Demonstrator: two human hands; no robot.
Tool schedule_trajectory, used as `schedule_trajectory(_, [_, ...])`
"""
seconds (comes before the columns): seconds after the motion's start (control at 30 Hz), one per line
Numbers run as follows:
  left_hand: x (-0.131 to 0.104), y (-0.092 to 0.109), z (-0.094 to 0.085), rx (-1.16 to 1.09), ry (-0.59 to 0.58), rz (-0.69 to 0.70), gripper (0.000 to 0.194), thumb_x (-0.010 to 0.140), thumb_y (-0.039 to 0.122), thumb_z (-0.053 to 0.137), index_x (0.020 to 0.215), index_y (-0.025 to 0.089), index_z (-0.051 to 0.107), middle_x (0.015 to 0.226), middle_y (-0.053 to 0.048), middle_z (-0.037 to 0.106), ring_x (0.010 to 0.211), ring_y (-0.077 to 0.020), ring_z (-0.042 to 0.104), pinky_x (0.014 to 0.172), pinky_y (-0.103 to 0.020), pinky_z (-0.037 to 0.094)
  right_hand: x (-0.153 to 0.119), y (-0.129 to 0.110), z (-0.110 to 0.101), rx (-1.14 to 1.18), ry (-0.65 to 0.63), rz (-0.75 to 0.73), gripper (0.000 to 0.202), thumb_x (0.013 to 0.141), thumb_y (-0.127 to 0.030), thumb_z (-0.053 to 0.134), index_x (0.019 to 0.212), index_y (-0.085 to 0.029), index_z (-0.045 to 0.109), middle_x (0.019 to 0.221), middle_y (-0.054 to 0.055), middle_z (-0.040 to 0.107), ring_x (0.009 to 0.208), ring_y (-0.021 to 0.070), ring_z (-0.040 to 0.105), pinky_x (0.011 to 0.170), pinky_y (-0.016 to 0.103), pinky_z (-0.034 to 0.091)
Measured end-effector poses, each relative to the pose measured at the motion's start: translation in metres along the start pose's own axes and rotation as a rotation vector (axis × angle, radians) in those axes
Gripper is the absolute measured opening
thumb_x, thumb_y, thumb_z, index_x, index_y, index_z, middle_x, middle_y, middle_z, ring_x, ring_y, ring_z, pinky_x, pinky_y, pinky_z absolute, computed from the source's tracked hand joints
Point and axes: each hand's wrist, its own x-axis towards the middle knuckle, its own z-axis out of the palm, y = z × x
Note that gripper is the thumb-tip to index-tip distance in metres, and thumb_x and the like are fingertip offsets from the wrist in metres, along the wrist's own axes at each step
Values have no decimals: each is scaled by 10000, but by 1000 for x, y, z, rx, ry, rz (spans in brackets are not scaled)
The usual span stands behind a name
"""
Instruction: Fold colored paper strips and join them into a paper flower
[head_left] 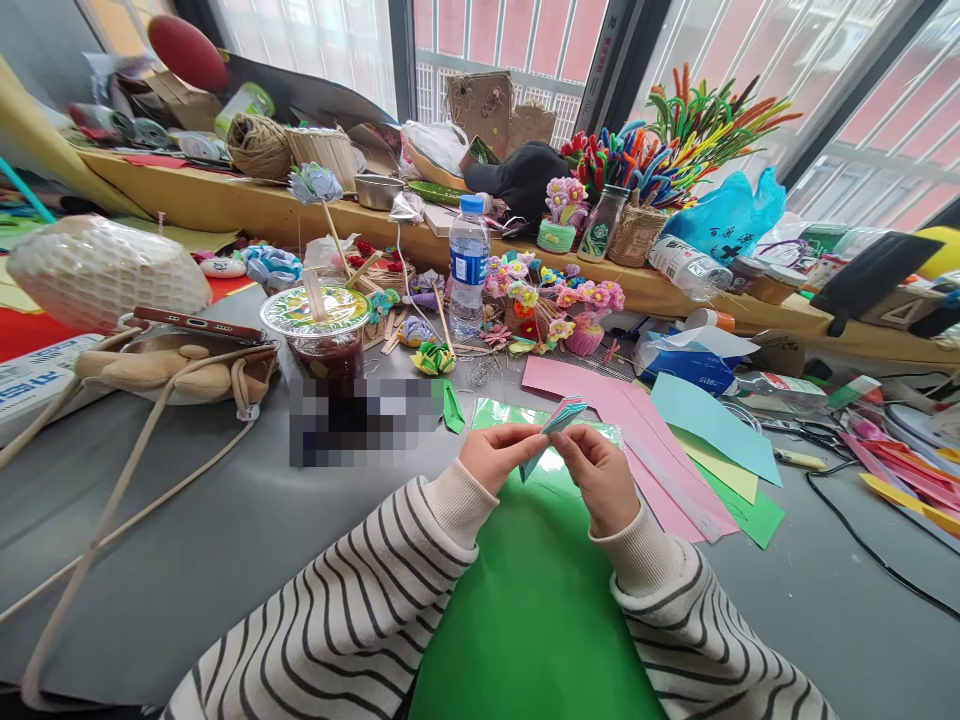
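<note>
My left hand (pixel 501 454) and my right hand (pixel 598 474) meet near the middle of the view, fingers pinched on one small folded paper (pixel 564 412). The paper is layered, light blue with pink and white edges showing, and sticks out above and below my fingertips. Under both hands lies a glossy green sheet (pixel 532 600) that runs toward me. Pink paper (pixel 600 392) and light blue paper (pixel 712 425) lie to the right of my hands. A green folded paper piece (pixel 452 408) is to their left.
A drink cup (pixel 322 330) and a water bottle (pixel 469 270) stand beyond my hands. At left is a beige bag (pixel 172 372) with a phone on top. Scissors (pixel 817 435) and a black cable (pixel 870 540) lie at right. Craft flowers (pixel 555 295) sit before the shelf.
</note>
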Motion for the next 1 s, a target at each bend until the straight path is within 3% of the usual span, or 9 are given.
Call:
schedule_trajectory(0.4, [0,3,1,-28,4,-19,223,454,295,752,636,177,699,695,-44,684,741,-188,588,728,-294,436,0,0,0,20,-22,-22,259,645,-422,610,606,-186,508,476,-66,369,411,57,282,372,205,229])
schedule_trajectory(0.7, [1,2,0,-62,5,-29,184,443,286,759,583,189,690,670,-21,670,715,-163,573,724,-274,422,-1,-4,-1,8,-57,-14,232,650,-380,620,601,-183,507,497,-52,434,463,75,390,437,212,323])
schedule_trajectory(1.0, [3,-1,0,-184,-31,-154,305,418,346,762,651,163,692,535,15,601,545,-97,508,582,-236,397,4,-4,-9,35,-132,-27,237,645,-369,625,623,-177,488,508,-66,431,416,44,325,383,193,256])
